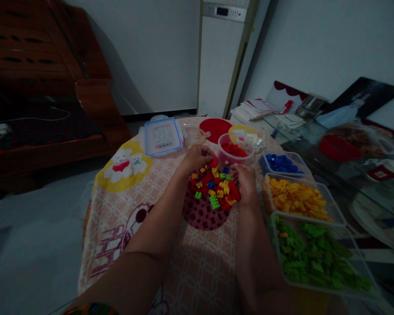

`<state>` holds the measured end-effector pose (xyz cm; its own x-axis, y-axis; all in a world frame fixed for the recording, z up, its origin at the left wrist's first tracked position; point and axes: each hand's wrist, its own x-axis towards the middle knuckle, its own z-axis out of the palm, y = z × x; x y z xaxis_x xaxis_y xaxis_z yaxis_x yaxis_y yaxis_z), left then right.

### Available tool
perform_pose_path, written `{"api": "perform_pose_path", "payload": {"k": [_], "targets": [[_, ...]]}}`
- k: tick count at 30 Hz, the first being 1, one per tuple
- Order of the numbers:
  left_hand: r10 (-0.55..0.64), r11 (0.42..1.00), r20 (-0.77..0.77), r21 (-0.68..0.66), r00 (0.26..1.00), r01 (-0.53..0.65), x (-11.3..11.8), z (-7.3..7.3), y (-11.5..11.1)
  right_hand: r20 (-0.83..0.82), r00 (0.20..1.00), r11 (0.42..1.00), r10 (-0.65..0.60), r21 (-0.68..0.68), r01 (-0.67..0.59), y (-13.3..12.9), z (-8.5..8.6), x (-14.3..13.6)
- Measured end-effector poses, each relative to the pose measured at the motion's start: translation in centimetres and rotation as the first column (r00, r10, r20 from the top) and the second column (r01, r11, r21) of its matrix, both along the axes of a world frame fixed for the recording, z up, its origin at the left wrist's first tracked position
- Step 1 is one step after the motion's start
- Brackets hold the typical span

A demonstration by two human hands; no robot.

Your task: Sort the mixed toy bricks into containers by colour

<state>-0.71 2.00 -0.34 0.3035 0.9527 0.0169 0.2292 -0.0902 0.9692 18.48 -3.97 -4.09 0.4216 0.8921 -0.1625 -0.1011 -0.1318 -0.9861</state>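
Note:
A mixed pile of toy building bricks [211, 185], in red, yellow, blue and green, lies on the tablecloth in front of me. My left hand [198, 158] is at the pile's far left side, its fingers closed on a red brick [213, 162]. Along the right edge of the pile is my right hand [246, 180], fingers curled inward; what they grip, if anything, is hidden. Just beyond both hands stands a round clear tub [220, 154] with red bricks [235, 149] inside.
To the right stand clear boxes of blue bricks [282, 163], yellow bricks [297, 199] and green bricks [318, 253]. A yellow brick [283, 235] lies among the green ones. A blue-rimmed lid [163, 136] rests at the far left. A glass-topped table [331, 168] adjoins on the right.

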Motion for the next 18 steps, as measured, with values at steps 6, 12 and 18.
{"api": "perform_pose_path", "payload": {"k": [6,12,18], "targets": [[0.241,0.971,0.296,-0.078,0.924,-0.228,4.3,-0.3,-0.9,0.031,0.999,1.000,-0.011,-0.002,0.011,0.0,0.1,0.0],[0.260,0.965,0.446,-0.139,0.856,-0.221,5.9,-0.7,-1.5,0.017,1.000,1.000,-0.012,-0.007,0.012,0.0,0.2,-0.1],[0.109,0.993,0.547,-0.030,0.830,-0.111,5.4,-0.6,-1.0,0.027,1.000,1.000,-0.010,0.017,0.009,0.0,0.3,-0.1]]}}
